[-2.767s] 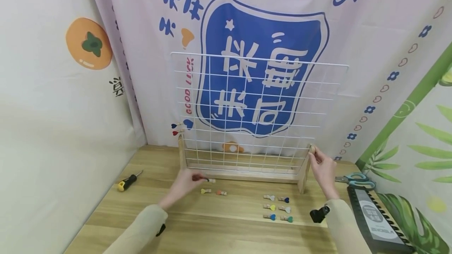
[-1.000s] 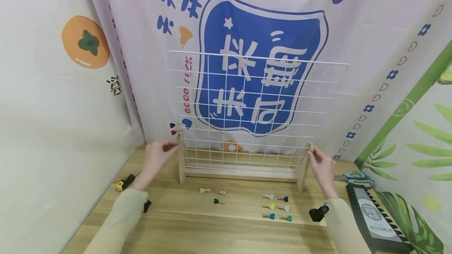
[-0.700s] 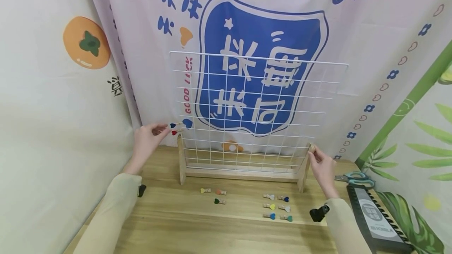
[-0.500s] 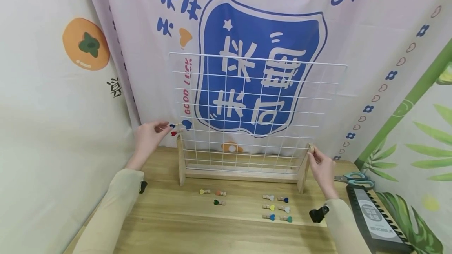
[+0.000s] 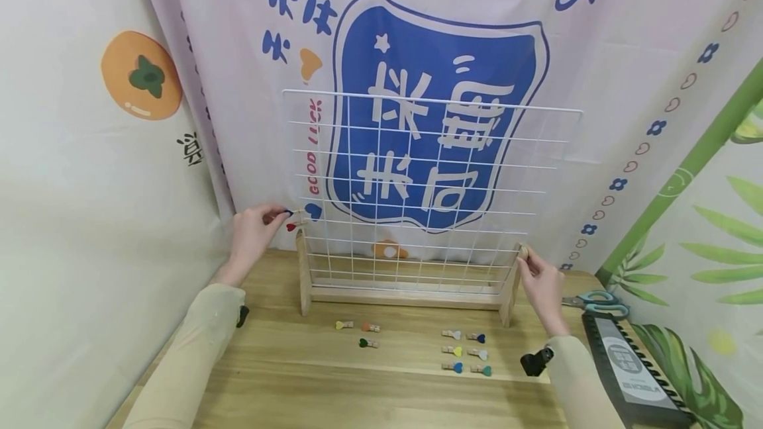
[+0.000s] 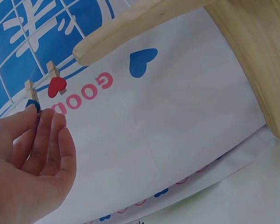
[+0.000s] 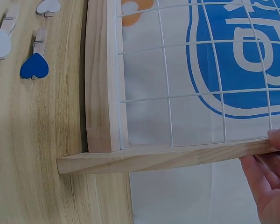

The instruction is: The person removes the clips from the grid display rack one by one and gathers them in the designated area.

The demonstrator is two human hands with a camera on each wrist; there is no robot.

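Observation:
A white wire grid (image 5: 432, 109) stands upright in a wooden stand (image 5: 405, 296). My left hand (image 5: 253, 234) pinches a clothespin with a dark blue heart (image 6: 32, 105) between thumb and fingertips; its wooden end is on the grid's left edge. Just below it in the head view, a red-heart clothespin (image 6: 57, 87) is clipped to the same edge. My right hand (image 5: 541, 283) grips the top of the stand's right upright (image 7: 177, 157), thumb on one side and fingers on the other.
Yellow (image 5: 344, 326), orange (image 5: 371, 328) and dark green (image 5: 368, 343) heart clothespins lie before the stand, left of centre. Several more, including a blue one (image 5: 452, 367), lie to the right. Scissors (image 5: 602, 303) and a black-edged notebook-like item (image 5: 632, 369) are at the right edge.
My left hand set the dark green clothespin down on the table, then rose leftward to the dark blue one on the grid and took hold of it. My right hand stayed on the upright.

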